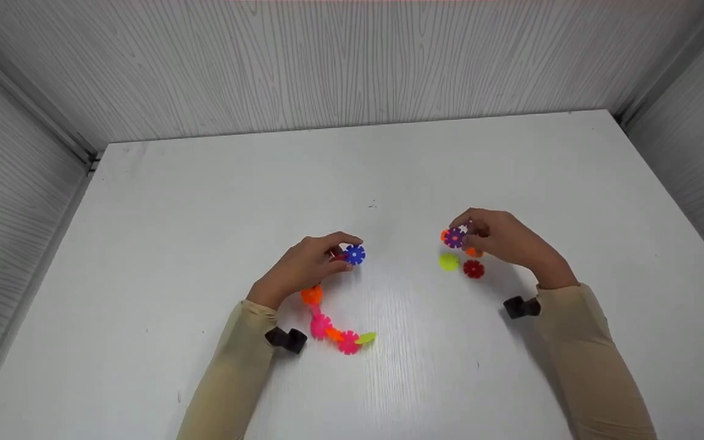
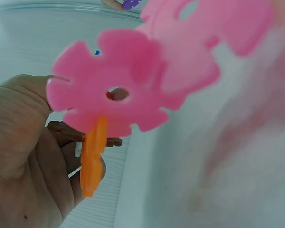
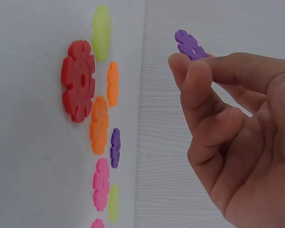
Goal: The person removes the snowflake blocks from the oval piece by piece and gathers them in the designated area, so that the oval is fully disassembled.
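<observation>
My left hand [image 1: 306, 266] holds a chain of notched plastic discs by its far end, where a blue disc [image 1: 355, 255] sits between thumb and fingertips. From there the chain curves toward me past an orange disc [image 1: 311, 296] and a pink disc [image 1: 321, 327] to a yellow-green disc [image 1: 366, 338]. Up close in the left wrist view, a pink disc [image 2: 114, 66] has an orange one [image 2: 92, 161] slotted into its edge; the palm partly hides behind them. Off to the right, my right hand [image 1: 498, 238] pinches a purple disc [image 3: 187, 45] between thumb and finger, above loose discs.
Under the right hand lie a loose red disc [image 1: 473, 269], a yellow-green disc [image 1: 448, 262] and orange ones, with purple [image 3: 115, 148] and pink [image 3: 101, 185] discs beyond. A white table [image 1: 236, 195] holds everything, backed by a wood-grain panel [image 1: 352, 67].
</observation>
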Action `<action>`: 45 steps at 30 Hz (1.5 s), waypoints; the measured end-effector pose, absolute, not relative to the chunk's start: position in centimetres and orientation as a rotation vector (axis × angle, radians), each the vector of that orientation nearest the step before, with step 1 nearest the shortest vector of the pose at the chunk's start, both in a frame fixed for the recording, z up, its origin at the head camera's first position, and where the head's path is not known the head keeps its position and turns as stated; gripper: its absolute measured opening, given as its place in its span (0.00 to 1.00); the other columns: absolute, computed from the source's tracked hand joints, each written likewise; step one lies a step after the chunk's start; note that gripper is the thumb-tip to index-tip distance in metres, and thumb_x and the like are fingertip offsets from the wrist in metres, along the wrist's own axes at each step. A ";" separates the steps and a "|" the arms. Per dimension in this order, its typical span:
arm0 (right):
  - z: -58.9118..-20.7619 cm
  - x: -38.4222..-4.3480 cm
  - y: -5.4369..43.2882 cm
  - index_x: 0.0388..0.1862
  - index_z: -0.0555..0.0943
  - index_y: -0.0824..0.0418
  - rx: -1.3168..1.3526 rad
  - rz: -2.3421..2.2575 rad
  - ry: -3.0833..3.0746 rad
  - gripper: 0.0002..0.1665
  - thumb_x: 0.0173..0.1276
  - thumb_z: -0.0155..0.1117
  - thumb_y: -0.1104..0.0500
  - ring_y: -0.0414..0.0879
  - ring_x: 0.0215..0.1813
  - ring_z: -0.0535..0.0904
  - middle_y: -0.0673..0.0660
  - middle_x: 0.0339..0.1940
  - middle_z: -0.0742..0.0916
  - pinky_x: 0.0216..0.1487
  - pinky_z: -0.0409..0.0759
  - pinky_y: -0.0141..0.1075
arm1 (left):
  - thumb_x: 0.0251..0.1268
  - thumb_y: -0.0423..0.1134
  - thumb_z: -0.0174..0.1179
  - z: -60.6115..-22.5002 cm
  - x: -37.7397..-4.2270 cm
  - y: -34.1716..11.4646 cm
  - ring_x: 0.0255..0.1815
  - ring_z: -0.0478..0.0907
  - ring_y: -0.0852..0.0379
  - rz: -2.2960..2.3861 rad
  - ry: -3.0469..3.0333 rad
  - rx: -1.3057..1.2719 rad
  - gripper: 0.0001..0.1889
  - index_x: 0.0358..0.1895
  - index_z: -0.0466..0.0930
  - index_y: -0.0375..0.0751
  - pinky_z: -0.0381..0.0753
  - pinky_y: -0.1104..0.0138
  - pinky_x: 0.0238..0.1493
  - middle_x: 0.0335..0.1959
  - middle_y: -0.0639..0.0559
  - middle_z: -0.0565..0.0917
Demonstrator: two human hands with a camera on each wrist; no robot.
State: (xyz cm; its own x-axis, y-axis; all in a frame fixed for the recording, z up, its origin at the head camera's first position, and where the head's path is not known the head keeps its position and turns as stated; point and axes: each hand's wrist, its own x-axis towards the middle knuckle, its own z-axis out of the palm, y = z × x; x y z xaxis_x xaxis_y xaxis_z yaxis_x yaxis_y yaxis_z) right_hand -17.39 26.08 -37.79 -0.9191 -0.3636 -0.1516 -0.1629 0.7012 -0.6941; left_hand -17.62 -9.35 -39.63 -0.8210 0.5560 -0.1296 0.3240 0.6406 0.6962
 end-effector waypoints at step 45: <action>-38.0 -17.6 32.6 0.54 0.80 0.55 -0.137 -0.766 2.354 0.18 0.65 0.61 0.56 0.47 0.35 0.76 0.53 0.32 0.82 0.37 0.73 0.36 | 0.64 0.43 0.63 -39.9 -17.8 -9.4 0.18 0.72 0.57 1.037 2.444 0.655 0.18 0.56 0.74 0.55 0.76 0.66 0.31 0.42 0.49 0.84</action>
